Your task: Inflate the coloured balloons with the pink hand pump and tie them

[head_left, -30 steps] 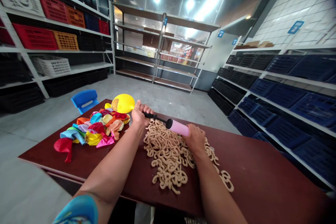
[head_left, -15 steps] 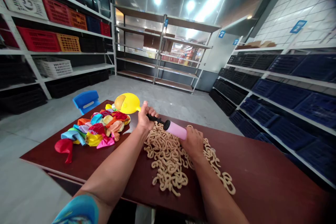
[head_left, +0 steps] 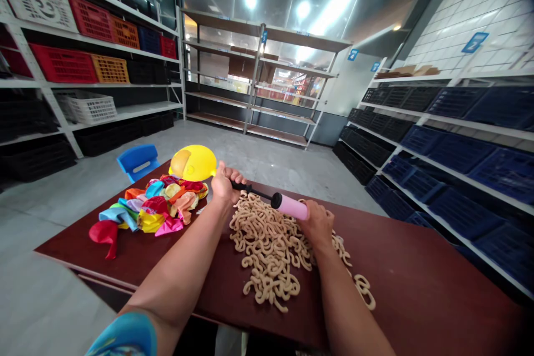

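— What takes up most of the view?

— A dark red-brown wooden table [head_left: 417, 267], running across the foreground. In its middle lies a wide heap of tan curled foam loops [head_left: 267, 250]. To the left of that is a pile of limp coloured rubber balloons [head_left: 154, 208].

— And the round yellow thing?

— A blown-up yellow rubber balloon [head_left: 194, 162], at the far edge of that pile, touching the far-left side of the left hand [head_left: 223, 183].

— Where is the pump?

— The pink plastic hand pump [head_left: 292, 207] hangs just above the tan heap, stretched between both hands, its thin black rod drawn out toward the left.

— How do the hands stand?

— The left hand is a closed fist round the black end of the rod. Whether the balloon's neck sits inside that fist I cannot tell. The right hand [head_left: 319, 222] is wrapped round the near end of the pink barrel, fingers curled tight, over the heap's right part.
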`<state>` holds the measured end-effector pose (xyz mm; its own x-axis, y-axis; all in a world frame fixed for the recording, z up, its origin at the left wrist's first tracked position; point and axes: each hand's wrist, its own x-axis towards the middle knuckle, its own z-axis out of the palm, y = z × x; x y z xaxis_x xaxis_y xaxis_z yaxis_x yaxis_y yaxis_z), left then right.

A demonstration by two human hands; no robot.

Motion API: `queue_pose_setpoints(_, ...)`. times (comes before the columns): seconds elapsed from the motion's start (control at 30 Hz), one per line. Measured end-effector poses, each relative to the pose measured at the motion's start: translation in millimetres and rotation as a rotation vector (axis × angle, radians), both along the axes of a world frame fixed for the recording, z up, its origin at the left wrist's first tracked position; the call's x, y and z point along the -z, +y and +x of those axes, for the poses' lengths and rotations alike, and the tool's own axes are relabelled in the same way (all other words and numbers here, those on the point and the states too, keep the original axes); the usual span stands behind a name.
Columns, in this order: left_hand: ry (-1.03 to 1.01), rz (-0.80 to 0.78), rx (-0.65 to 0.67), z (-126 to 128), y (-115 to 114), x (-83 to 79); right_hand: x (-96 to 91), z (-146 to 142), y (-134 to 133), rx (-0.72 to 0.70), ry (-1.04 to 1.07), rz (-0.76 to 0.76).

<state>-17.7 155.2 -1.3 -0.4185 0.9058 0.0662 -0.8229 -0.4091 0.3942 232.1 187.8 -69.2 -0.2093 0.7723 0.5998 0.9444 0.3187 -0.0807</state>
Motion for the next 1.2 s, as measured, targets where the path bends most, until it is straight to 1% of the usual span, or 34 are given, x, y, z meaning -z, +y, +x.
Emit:
queue_pose_setpoints(0.07, -0.004, 0.021, -0.027, -7, 0, -0.1, 1.3, 3, 2, 0.015, 0.009, 0.003)
queue_pose_setpoints(0.17, 0.023, 0.062, -0.045, -9, 0, 0.4, 0.9, 1, -1, -0.012, -0.023, 0.007)
queue_pose_setpoints(0.23, 0.072, 0.070, -0.075, -5, 0, 0.4, -1.1, -3, -6, -0.044, -0.061, 0.016)
queue_pose_setpoints(0.37, 0.181, 0.036, -0.126, 8, 2, 2.4, -5.8, -17, -18, -0.114, -0.099, 0.050)
queue_pose_setpoints(0.47, 0.234, 0.038, -0.100, 19, 3, 7.8, -6.7, -27, -25, -0.131, -0.101, 0.065)
queue_pose_setpoints(0.57, 0.260, 0.054, -0.064, 27, 4, 13.8, -5.1, -31, -26, -0.127, -0.090, 0.067)
queue_pose_setpoints(0.7, 0.218, 0.060, -0.057, 24, 4, 14.1, -2.9, -25, -17, -0.154, -0.077, 0.057)
queue_pose_setpoints(0.8, 0.162, 0.044, -0.083, 10, 4, 8.1, -1.6, -14, -7, -0.109, -0.061, 0.040)
queue_pose_setpoints(0.97, 0.107, 0.039, -0.148, -11, 1, 0.6, 2.0, 4, 5, 0.034, 0.040, 0.002)
queue_pose_setpoints(1.03, 0.102, 0.059, -0.145, -12, 1, 0.3, 2.1, 7, 6, 0.069, 0.060, -0.006)
queue_pose_setpoints(1.1, 0.097, 0.076, -0.130, -8, 1, 1.0, 1.0, 6, 4, 0.072, 0.048, -0.001)
queue_pose_setpoints(1.2, 0.097, 0.083, -0.090, 4, 1, 3.7, -2.1, -3, -4, 0.011, -0.007, 0.017)
